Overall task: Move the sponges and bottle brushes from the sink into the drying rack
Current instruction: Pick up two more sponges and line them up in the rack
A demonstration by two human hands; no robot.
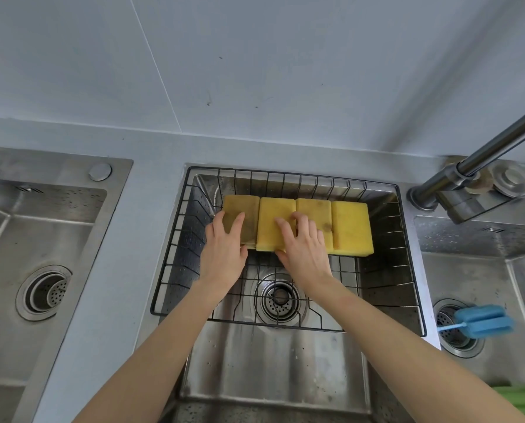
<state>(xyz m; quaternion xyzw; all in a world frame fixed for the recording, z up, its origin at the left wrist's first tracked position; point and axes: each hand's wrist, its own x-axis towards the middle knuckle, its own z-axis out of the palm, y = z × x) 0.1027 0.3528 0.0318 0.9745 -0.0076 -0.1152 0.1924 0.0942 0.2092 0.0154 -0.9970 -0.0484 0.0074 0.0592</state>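
Head view showed the left hand (224,248) and right hand (304,248), grips open, pressing flat on sponges (276,222) at the rack's (169,261) far edge.

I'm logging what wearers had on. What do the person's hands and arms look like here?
Both the left hand and the right hand are bare: no gloves, rings, watch or bracelet visible. Both forearms are uncovered right down to the picture's bottom edge, with no sleeves in view.

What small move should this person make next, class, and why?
Probably lift the right hand off the four yellow sponges and reach for the blue bottle brush. The sponges already sit in the wire drying rack; the brush lies in the right sink.
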